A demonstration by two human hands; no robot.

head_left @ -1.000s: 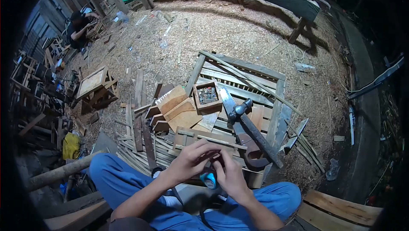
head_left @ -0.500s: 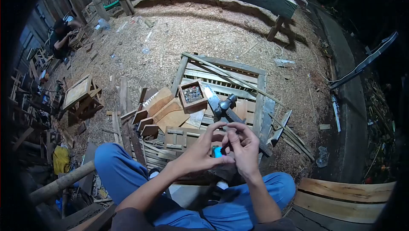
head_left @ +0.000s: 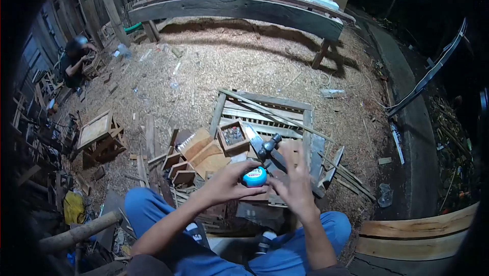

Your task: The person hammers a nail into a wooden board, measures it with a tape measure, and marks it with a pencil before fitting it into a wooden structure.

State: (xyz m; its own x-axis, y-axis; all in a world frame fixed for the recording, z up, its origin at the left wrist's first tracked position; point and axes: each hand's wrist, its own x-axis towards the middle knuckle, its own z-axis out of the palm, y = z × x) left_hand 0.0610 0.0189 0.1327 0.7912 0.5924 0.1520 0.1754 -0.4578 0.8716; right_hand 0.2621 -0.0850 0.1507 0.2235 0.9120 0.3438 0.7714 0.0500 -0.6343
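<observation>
My left hand (head_left: 230,181) is wrapped round a small turquoise tape measure (head_left: 254,177), whose round labelled face is turned up toward me. My right hand (head_left: 294,187) is just to its right, thumb low beside the case and fingers raised and spread, smeared by motion. Beyond my hands a hammer (head_left: 269,146) lies across the work spot, next to a handsaw blade (head_left: 253,138). A square wooden box (head_left: 233,137) full of small metal pieces sits to the left of the saw.
Slatted wooden frame (head_left: 265,98) lies on the shavings, with cut boards (head_left: 196,146) to its left. A small wooden stool (head_left: 99,133) stands farther left. A long workbench (head_left: 239,11) spans the back; a person (head_left: 76,62) crouches at far left. Planks (head_left: 417,245) lie at right.
My hands have drawn apart; the right fingers have opened and lifted. The tape measure, mostly hidden before, now shows its face in my left hand. The view has tilted up a little.
</observation>
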